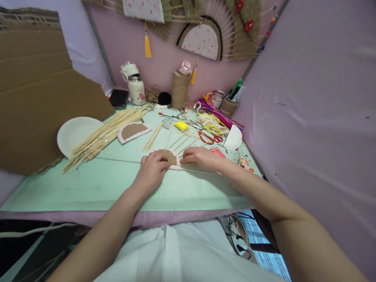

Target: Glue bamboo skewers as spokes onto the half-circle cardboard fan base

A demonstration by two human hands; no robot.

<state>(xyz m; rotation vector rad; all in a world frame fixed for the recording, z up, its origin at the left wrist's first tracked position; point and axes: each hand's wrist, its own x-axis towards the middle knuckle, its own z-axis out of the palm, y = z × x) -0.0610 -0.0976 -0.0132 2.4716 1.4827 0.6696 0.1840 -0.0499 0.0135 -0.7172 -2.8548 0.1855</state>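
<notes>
A brown cardboard half-circle (171, 157) with a pink-and-white fabric edge lies flat on the table in front of me. My left hand (152, 168) grips its left side, fingers curled over the cardboard. Thin bamboo sticks (178, 145) fan out from its curved edge to the upper right, and others run out low on both sides. At the right edge, my right hand (197, 156) is closed in a pinch around a bamboo stick (190, 164), which is partly hidden by the fingers. A second fabric-edged half-circle (134, 132) rests farther back on the left.
A bundle of bamboo sticks (108, 133) lies over a white paper plate (73, 135), beside a large cardboard sheet (38, 90). Behind are a twine spool (180, 89), a yellow packet (181, 125), yellow-handled scissors (212, 129) and red-handled scissors (207, 138). A white half-plate (234, 137) stands right.
</notes>
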